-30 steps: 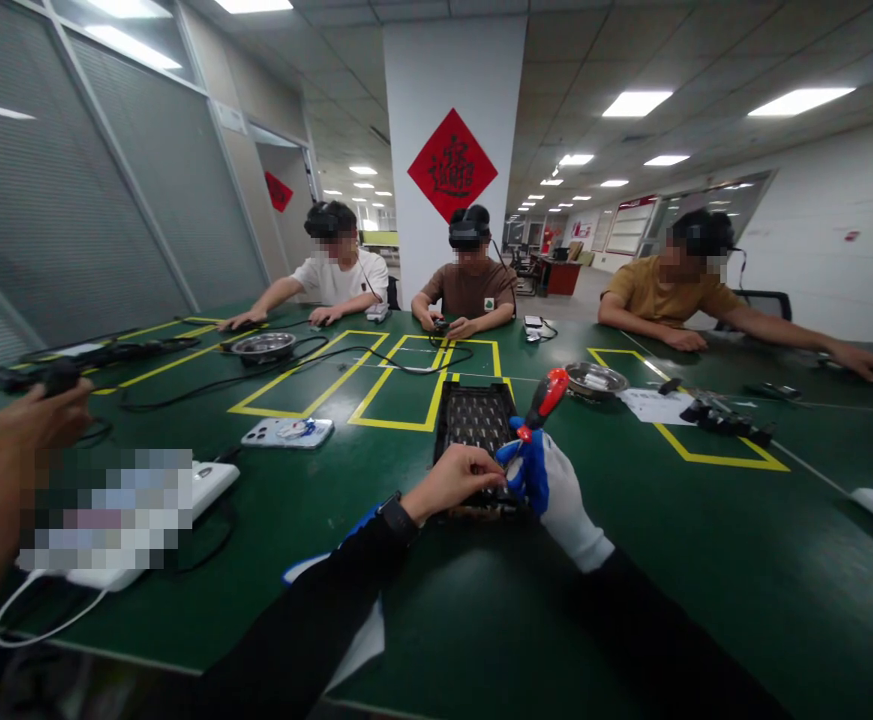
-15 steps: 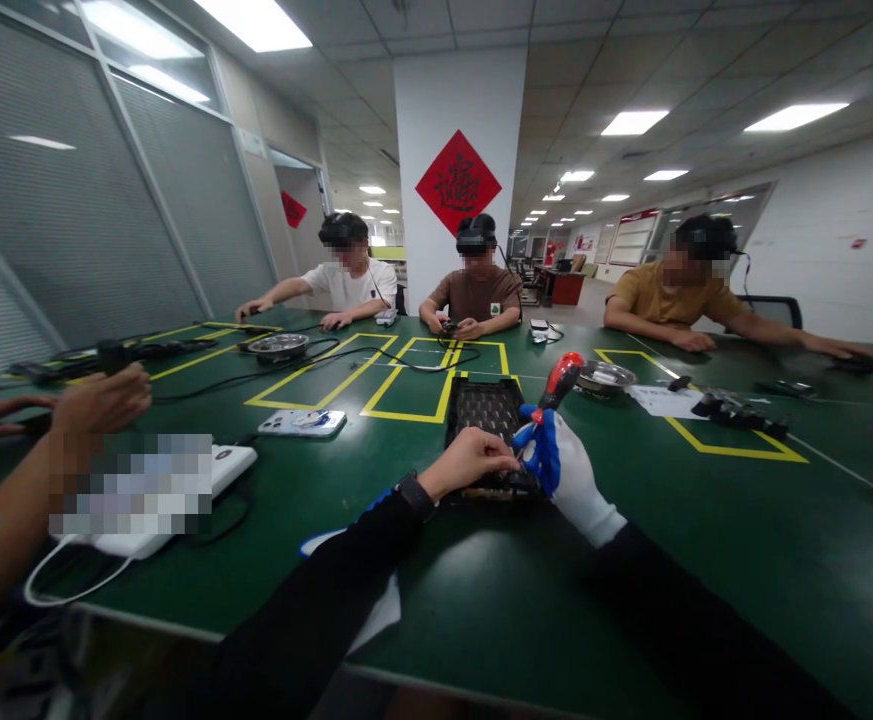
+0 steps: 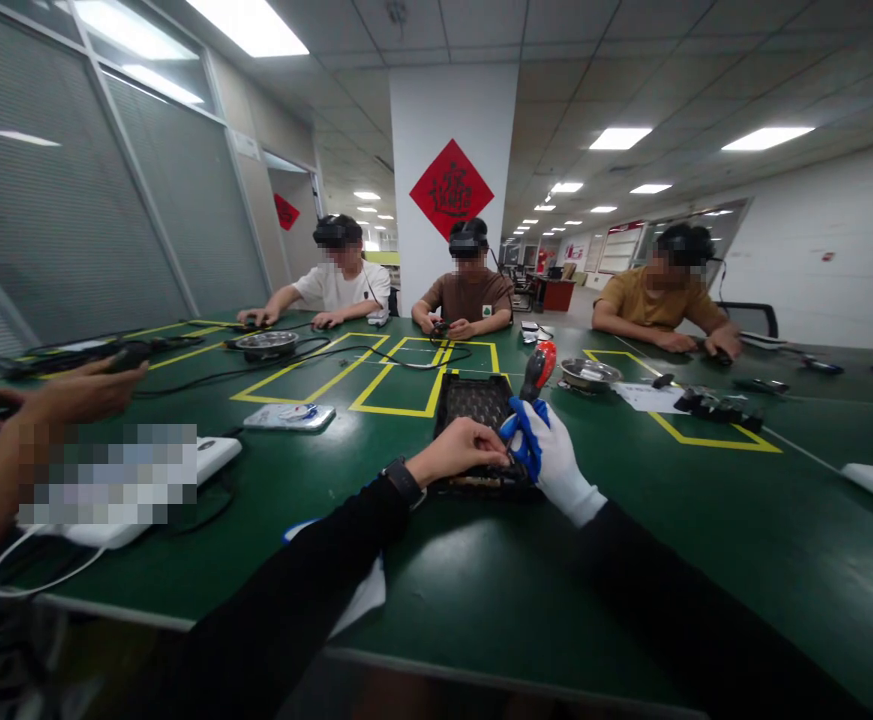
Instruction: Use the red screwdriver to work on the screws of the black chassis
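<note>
From your head camera, the flat black tray (image 3: 479,415) lies on the dark green table (image 3: 631,540) straight ahead of you, its upper face a dense grid of small cells with a dull, matte look; its near edge is hidden behind your hands. Your right hand (image 3: 548,455) wears a white knit glove with blue coated fingers (image 3: 520,432), and those fingers are wrapped tight around the screwdriver (image 3: 537,370), whose handle is glossy red and black, rounded and bulbous at the top. The tool stands nearly upright, tipped slightly to the right, with its tip down at the tray's near right part; the tip itself is too small to make out. Your left hand (image 3: 460,450) is bare, palm down, fingers curled and pinched together on the tray's near edge, just beside the gloved hand and touching it. Whether they pinch anything small, you cannot tell. A dark band sits at that wrist, and both forearms, in black sleeves, reach in from below and meet in a narrow V.

Yellow tape lines (image 3: 398,385) mark rectangles on the table beyond the tray. A shallow metal bowl (image 3: 590,375), shiny and round, sits to the tray's right, near the screwdriver's handle. A phone (image 3: 290,416) lies flat to the left.
</note>
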`<state>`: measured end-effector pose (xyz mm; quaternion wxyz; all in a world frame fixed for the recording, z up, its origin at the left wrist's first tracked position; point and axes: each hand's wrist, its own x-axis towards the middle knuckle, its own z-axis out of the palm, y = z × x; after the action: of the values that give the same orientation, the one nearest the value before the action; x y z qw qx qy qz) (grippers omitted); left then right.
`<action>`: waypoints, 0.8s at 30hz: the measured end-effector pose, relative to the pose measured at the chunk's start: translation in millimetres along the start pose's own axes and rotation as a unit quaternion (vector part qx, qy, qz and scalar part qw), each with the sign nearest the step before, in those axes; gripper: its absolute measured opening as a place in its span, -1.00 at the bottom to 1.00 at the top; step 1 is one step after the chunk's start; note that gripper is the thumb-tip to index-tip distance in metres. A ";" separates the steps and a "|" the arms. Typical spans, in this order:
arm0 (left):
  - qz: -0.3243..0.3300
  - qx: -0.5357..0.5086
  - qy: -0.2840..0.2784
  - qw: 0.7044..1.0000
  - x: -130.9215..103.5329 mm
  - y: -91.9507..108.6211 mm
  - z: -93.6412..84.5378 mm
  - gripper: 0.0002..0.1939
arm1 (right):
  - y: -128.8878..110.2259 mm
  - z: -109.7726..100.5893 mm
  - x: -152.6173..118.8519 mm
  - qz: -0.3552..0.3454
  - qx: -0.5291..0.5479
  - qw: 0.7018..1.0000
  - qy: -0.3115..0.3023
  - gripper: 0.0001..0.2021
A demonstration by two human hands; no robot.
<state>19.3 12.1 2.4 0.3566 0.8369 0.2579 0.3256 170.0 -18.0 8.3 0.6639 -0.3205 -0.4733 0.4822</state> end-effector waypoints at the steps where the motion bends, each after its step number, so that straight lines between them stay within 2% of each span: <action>1: -0.003 0.000 0.005 1.000 0.0 0.0 -0.7 -0.69 | -1.3 -1.0 -0.3 0.006 0.019 1.000 -0.014 -0.70; 5: -0.013 0.007 0.017 1.000 0.6 -0.5 -3.3 -0.69 | -4.9 -3.0 -3.5 0.001 0.051 0.998 -0.040 -0.64; 12: -0.026 0.002 0.032 0.999 0.3 -0.5 -2.6 -0.71 | -5.0 3.3 -6.2 -0.033 -0.033 0.999 -0.011 -0.69; 19: -0.023 -0.008 0.036 0.999 1.6 -2.4 -2.1 -0.68 | -5.4 1.4 -3.5 0.015 0.029 0.999 -0.001 -0.63; 24: -0.015 -0.002 0.026 1.000 2.2 -4.8 -1.4 -0.70 | -1.1 0.0 -5.3 -0.017 -0.033 0.999 -0.021 -0.70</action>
<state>18.8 17.1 0.3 0.3564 0.8233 0.2786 0.3428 169.9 -23.4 7.6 0.6512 -0.3240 -0.5077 0.4618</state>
